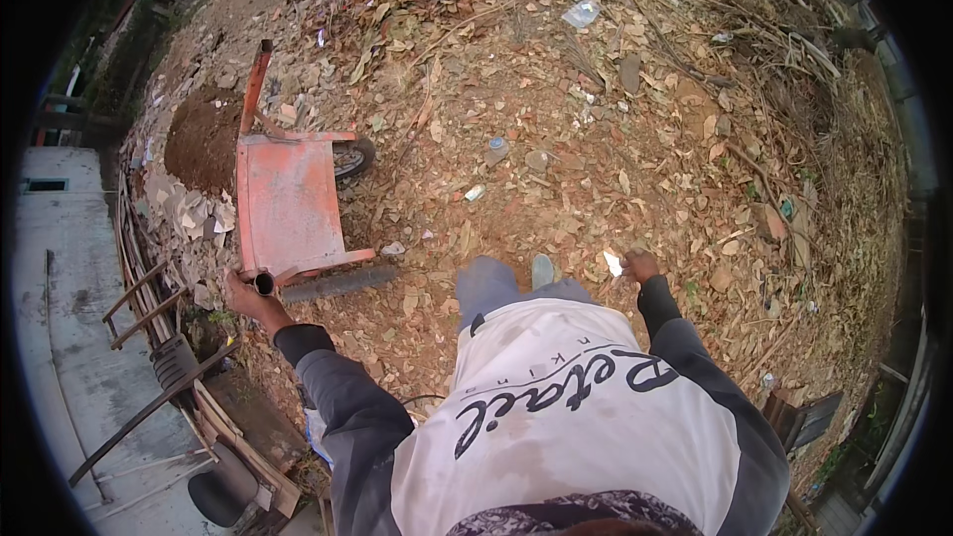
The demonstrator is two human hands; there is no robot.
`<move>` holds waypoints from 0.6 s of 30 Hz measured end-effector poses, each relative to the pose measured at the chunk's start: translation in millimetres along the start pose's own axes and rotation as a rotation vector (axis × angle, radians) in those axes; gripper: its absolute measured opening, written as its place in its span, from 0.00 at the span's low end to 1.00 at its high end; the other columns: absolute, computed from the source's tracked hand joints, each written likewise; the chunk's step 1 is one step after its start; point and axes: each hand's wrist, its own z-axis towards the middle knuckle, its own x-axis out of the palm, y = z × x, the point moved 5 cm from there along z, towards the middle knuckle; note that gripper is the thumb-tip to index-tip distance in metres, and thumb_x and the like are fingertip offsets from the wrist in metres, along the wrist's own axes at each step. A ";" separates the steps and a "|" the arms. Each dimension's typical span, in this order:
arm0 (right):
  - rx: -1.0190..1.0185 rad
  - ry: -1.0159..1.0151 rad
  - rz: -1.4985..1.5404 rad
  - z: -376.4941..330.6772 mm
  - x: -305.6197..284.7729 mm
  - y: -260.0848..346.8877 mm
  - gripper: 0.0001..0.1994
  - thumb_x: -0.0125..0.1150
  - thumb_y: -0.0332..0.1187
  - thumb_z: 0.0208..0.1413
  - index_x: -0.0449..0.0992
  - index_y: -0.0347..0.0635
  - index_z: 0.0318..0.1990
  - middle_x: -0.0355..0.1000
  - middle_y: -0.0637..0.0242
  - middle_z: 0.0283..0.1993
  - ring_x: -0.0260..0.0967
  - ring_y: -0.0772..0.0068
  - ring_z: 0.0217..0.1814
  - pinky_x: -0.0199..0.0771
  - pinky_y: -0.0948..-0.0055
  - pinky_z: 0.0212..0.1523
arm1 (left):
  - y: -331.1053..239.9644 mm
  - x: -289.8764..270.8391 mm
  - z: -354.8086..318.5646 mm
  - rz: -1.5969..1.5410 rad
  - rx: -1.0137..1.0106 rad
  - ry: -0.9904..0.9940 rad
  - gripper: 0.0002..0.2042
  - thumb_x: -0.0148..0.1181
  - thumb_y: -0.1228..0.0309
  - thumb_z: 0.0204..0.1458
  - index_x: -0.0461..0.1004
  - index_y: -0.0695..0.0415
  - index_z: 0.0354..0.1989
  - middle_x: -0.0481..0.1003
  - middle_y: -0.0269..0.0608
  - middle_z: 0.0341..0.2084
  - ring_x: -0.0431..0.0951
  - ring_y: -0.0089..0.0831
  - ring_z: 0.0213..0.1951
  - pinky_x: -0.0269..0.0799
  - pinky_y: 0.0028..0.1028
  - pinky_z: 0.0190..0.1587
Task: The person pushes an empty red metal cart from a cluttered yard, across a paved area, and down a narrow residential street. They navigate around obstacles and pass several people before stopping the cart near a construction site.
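Over leafy ground (596,189), the left hand (250,300) grips a handle (262,283) (hollow, tubular).

daylight covers leaf-strewn, stony ground (586,189) beside a weathered, pale surface (74,337) at left.

There is one faded orange-red metal wheelbarrow (298,194), with one black rubber wheel (366,156) showing at its right. One dark brown soil mound (202,144) sits left of it. One bare left hand (255,302) is at its near corner; one bare right hand (640,265), well to its right.
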 end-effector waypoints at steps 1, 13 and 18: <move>-0.006 0.008 -0.038 6.3 1.6 -6.0 0.18 0.61 0.46 0.63 0.80 0.40 0.47 0.80 0.62 0.36 0.78 0.69 0.27 0.78 0.68 0.25 | -9.9 3.6 -5.1 -0.005 0.019 -0.008 0.13 0.54 0.63 0.67 0.75 0.62 0.36 0.75 0.42 0.17 0.76 0.32 0.20 0.76 0.32 0.24; -0.717 0.496 -1.499 52.8 76.2 32.9 0.12 0.64 0.39 0.56 0.82 0.46 0.44 0.81 0.52 0.43 0.79 0.47 0.47 0.80 0.53 0.47 | -25.8 -6.0 -19.8 0.458 0.404 0.046 0.14 0.52 0.66 0.68 0.76 0.65 0.37 0.72 0.36 0.16 0.74 0.25 0.19 0.73 0.26 0.23; 0.121 0.459 -0.757 120.0 116.5 111.6 0.14 0.59 0.39 0.63 0.81 0.38 0.46 0.82 0.55 0.42 0.82 0.61 0.37 0.80 0.59 0.33 | -10.8 13.8 -14.8 -0.149 -0.075 -0.042 0.13 0.54 0.66 0.68 0.76 0.63 0.35 0.70 0.36 0.12 0.72 0.25 0.14 0.70 0.25 0.18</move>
